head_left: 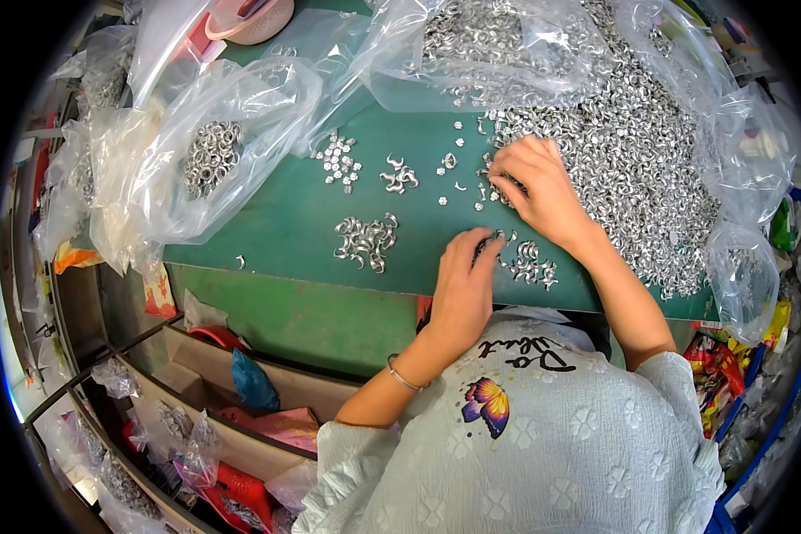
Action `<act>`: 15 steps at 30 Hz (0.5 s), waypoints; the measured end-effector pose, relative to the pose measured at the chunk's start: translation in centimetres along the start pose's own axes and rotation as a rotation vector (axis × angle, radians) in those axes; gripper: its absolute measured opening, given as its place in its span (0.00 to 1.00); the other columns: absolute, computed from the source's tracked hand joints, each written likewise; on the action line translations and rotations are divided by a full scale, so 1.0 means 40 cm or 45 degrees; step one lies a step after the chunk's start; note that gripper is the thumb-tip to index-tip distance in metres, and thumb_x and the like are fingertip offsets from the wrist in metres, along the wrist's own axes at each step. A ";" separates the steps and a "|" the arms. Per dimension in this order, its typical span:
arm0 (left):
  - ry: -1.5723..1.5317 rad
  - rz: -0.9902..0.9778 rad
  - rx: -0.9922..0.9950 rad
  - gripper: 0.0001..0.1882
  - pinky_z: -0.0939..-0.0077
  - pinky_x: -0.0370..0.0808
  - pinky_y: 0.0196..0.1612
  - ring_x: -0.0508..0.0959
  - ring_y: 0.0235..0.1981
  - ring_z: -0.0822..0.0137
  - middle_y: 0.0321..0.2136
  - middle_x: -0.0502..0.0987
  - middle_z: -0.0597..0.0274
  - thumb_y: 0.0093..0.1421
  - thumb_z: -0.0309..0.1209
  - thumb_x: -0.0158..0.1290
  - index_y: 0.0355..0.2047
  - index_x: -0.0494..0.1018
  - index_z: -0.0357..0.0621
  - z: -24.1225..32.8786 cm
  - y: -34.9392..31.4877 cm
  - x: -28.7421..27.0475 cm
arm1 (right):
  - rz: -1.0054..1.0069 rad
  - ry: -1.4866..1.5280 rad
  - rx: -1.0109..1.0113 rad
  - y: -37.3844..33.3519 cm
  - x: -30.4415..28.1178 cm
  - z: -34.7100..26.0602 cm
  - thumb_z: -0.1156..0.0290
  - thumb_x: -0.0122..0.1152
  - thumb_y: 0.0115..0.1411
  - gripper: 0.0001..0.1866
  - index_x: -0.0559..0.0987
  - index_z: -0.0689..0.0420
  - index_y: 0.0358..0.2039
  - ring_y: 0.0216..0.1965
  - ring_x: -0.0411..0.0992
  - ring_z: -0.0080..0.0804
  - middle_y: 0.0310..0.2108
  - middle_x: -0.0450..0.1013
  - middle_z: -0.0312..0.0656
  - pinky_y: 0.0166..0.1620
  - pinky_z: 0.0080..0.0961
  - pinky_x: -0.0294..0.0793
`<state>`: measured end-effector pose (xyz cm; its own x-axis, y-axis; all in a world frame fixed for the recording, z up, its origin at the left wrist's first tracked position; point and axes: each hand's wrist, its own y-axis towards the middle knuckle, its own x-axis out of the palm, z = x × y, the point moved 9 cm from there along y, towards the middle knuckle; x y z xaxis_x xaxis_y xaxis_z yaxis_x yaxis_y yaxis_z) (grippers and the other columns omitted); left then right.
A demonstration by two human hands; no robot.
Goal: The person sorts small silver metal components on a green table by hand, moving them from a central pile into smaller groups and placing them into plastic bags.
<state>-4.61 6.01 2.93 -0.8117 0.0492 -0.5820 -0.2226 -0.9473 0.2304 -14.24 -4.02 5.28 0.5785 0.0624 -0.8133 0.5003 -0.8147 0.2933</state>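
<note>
My right hand [536,182] is at the left edge of a big heap of small curved silver metal pieces [632,151], its fingers curled in and their tips partly hidden. Closer to me, my left hand [465,278] bends its fingers down at the table beside a small group of curved metal pieces [529,265]. Whatever either hand pinches is too small or covered to make out. To the left lie a cluster of curved pieces [366,242], a smaller cluster [399,174] and a group of flower-shaped silver pieces [338,160]. A few single pieces form a loose line [449,161] between.
Clear plastic bags [240,116] with more metal parts cover the green table's [276,227] left and far sides. A pink basket [256,20] stands at the far left. Below the front edge are compartments [196,378] holding bags and a red container [240,494]. Colourful packets [716,365] sit at right.
</note>
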 end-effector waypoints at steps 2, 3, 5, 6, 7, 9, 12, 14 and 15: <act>-0.020 0.074 -0.029 0.18 0.60 0.68 0.50 0.70 0.48 0.49 0.47 0.70 0.49 0.55 0.16 0.52 0.47 0.72 0.35 -0.013 0.005 -0.025 | -0.014 0.000 0.082 -0.022 -0.007 0.013 0.74 0.63 0.53 0.06 0.79 0.57 0.33 0.41 0.67 0.35 0.35 0.72 0.36 0.46 0.31 0.61; -0.010 0.108 -0.046 0.18 0.60 0.68 0.50 0.70 0.47 0.49 0.46 0.70 0.49 0.55 0.16 0.52 0.47 0.72 0.36 -0.019 0.010 -0.039 | -0.021 0.000 0.124 -0.032 -0.009 0.017 0.73 0.63 0.53 0.07 0.79 0.58 0.34 0.41 0.67 0.36 0.35 0.72 0.37 0.46 0.31 0.61; 0.038 0.141 -0.079 0.17 0.60 0.68 0.48 0.71 0.45 0.50 0.44 0.70 0.49 0.55 0.16 0.53 0.46 0.72 0.36 -0.030 0.018 -0.049 | -0.030 0.030 0.103 -0.035 -0.005 -0.012 0.72 0.64 0.53 0.11 0.78 0.57 0.39 0.44 0.67 0.37 0.39 0.72 0.39 0.49 0.32 0.61; 0.077 0.141 -0.093 0.16 0.60 0.68 0.48 0.71 0.44 0.51 0.44 0.70 0.49 0.56 0.17 0.53 0.46 0.72 0.36 -0.037 0.026 -0.047 | -0.034 0.045 0.092 -0.034 -0.001 -0.022 0.72 0.64 0.53 0.14 0.78 0.57 0.41 0.46 0.67 0.38 0.41 0.72 0.39 0.50 0.33 0.61; 0.113 0.139 -0.099 0.16 0.60 0.68 0.48 0.71 0.43 0.51 0.43 0.70 0.50 0.56 0.17 0.54 0.46 0.72 0.36 -0.043 0.037 -0.047 | -0.060 -0.046 0.062 -0.033 0.005 -0.029 0.71 0.65 0.53 0.15 0.77 0.57 0.42 0.47 0.66 0.38 0.43 0.71 0.40 0.51 0.34 0.61; 0.281 0.208 -0.104 0.16 0.61 0.68 0.46 0.71 0.42 0.53 0.42 0.70 0.50 0.55 0.20 0.56 0.46 0.72 0.36 -0.040 0.065 -0.068 | -0.113 -0.228 0.003 -0.037 0.020 -0.036 0.70 0.66 0.52 0.19 0.77 0.56 0.46 0.51 0.65 0.39 0.48 0.69 0.41 0.54 0.36 0.60; 0.487 0.318 -0.153 0.17 0.62 0.68 0.46 0.71 0.42 0.52 0.42 0.69 0.50 0.56 0.22 0.57 0.46 0.71 0.36 -0.067 0.103 -0.104 | -0.081 -0.279 -0.029 -0.044 0.022 0.020 0.66 0.66 0.52 0.21 0.76 0.54 0.47 0.55 0.64 0.39 0.52 0.67 0.40 0.56 0.39 0.59; 0.336 0.173 -0.153 0.18 0.61 0.70 0.46 0.71 0.43 0.51 0.43 0.69 0.49 0.55 0.22 0.57 0.47 0.70 0.34 -0.092 0.108 -0.080 | -0.019 -0.337 -0.086 -0.039 0.003 0.027 0.65 0.66 0.52 0.19 0.76 0.55 0.45 0.54 0.64 0.39 0.52 0.67 0.40 0.55 0.39 0.60; 0.259 0.098 -0.151 0.18 0.61 0.70 0.46 0.72 0.43 0.51 0.44 0.69 0.49 0.55 0.22 0.56 0.47 0.70 0.33 -0.097 0.112 -0.064 | 0.007 -0.361 -0.076 -0.032 -0.005 0.034 0.66 0.66 0.52 0.19 0.76 0.55 0.44 0.54 0.64 0.39 0.52 0.68 0.40 0.55 0.39 0.60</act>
<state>-1.42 0.42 2.43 -0.6955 -0.0777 -0.7143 -0.0895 -0.9770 0.1935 -15.87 -3.77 4.41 0.3824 -0.1124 -0.9171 0.5396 -0.7786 0.3204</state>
